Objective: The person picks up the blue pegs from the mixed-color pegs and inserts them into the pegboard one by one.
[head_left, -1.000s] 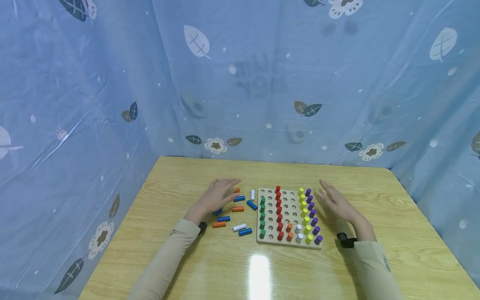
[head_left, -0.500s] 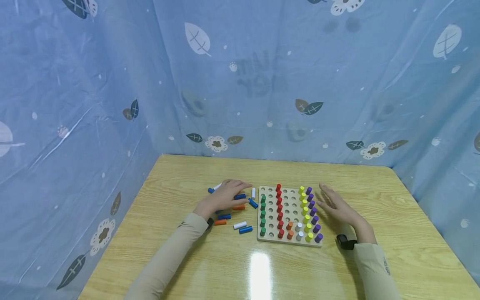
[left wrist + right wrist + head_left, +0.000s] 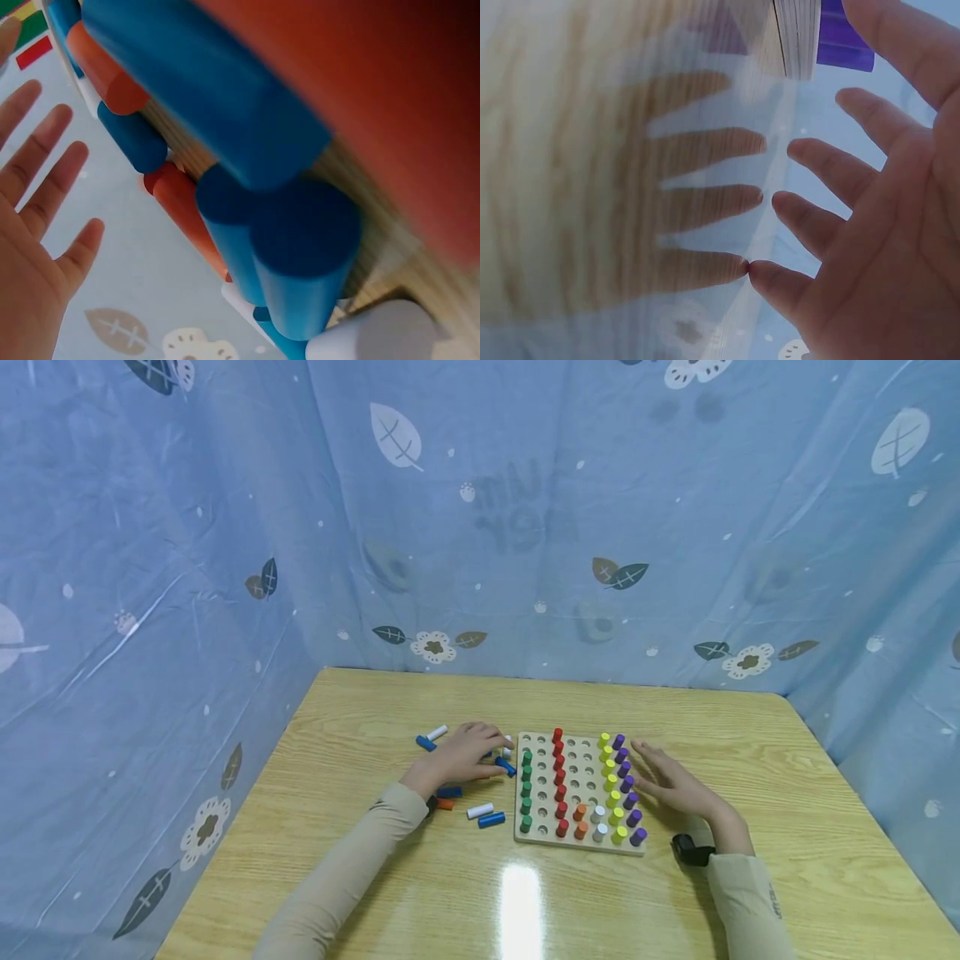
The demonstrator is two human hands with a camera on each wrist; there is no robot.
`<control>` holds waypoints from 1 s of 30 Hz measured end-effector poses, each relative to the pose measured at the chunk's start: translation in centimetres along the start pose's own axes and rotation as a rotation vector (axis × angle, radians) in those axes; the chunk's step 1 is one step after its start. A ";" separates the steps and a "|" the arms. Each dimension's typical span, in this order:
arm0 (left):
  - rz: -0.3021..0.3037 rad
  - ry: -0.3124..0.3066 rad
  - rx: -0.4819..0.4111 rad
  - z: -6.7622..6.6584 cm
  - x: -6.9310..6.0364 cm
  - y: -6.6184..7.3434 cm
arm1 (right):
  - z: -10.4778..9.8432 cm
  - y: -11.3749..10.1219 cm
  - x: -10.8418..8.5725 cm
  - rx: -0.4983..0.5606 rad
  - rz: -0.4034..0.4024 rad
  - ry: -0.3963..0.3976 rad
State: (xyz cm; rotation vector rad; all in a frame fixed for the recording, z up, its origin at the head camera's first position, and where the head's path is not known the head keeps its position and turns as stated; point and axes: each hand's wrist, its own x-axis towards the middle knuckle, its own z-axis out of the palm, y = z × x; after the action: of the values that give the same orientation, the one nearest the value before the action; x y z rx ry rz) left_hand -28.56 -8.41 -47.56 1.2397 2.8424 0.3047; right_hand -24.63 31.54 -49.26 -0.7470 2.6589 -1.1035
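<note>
My left hand (image 3: 461,755) hovers over loose pegs just left of a wooden pegboard (image 3: 600,848), its fingers reaching toward the board. In the left wrist view the left hand (image 3: 37,210) shows spread fingers with nothing between them. Close by lie a blue peg (image 3: 506,767) and a partly covered white peg (image 3: 507,747); the hand hides others beneath it. On the opposite side, my right hand (image 3: 678,783) rests beside the column of purple pegs (image 3: 627,784), near the board's edge. Fingers of the right hand (image 3: 885,217) are spread and hold nothing.
Toward the front lie a white peg (image 3: 480,811) and a blue peg (image 3: 491,820). Behind the left hand are another white peg (image 3: 437,732) and a blue peg (image 3: 426,743). Green, red and yellow pegs (image 3: 611,782) stand in columns. A blue curtain (image 3: 525,568) surrounds the table (image 3: 375,702).
My left hand has moved right over the loose pegs toward the board, uncovering a white and a blue peg behind it. My right hand has shifted slightly, staying beside the board.
</note>
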 end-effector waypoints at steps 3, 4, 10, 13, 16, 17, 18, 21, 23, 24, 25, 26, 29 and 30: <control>0.001 -0.014 0.002 0.0 0.1 0.2 | 0.0 0.0 -0.1 0.006 0.001 -0.018; 0.003 -0.016 0.003 0.0 0.1 0.2 | 0.0 -0.1 -0.2 0.009 0.005 -0.021; 0.002 -0.037 0.010 0.2 0.4 0.3 | 0.1 -0.2 -0.4 -0.005 0.019 -0.026; 0.006 -0.058 0.028 0.4 0.6 0.3 | 0.1 -0.2 -0.5 -0.022 0.012 -0.027; 0.019 -0.072 0.036 0.6 0.8 0.4 | 0.2 -0.2 -0.5 -0.024 0.002 -0.024; 0.022 -0.075 0.038 0.6 0.9 0.4 | 0.2 -0.1 -0.5 -0.021 -0.001 -0.025; 0.025 -0.076 0.039 0.6 1.0 0.5 | 0.2 -0.1 -0.5 -0.020 -0.003 -0.023; 0.030 -0.075 0.039 0.8 1.2 0.5 | 0.2 0.0 -0.6 -0.013 -0.005 -0.028; 0.029 -0.077 0.041 0.9 1.3 0.5 | 0.2 0.0 -0.5 -0.012 -0.004 -0.029; 0.030 -0.078 0.043 1.0 1.4 0.5 | 0.2 0.0 -0.5 -0.011 -0.001 -0.031; 0.031 -0.077 0.044 1.1 1.4 0.5 | 0.2 0.0 -0.5 -0.012 0.002 -0.034; 0.032 -0.077 0.047 1.2 1.5 0.4 | 0.2 0.0 -0.5 -0.014 0.003 -0.035; 0.039 -0.076 0.050 1.3 1.7 0.4 | 0.3 0.0 -0.6 -0.007 -0.006 -0.034; 0.038 -0.076 0.051 1.4 1.7 0.3 | 0.3 0.0 -0.6 -0.003 -0.011 -0.033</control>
State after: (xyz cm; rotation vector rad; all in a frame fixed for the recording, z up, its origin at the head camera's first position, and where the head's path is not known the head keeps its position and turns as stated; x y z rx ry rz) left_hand -29.33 -6.72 -48.78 1.2866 2.7819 0.1831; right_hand -24.00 31.67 -49.49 -0.7740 2.6329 -1.0807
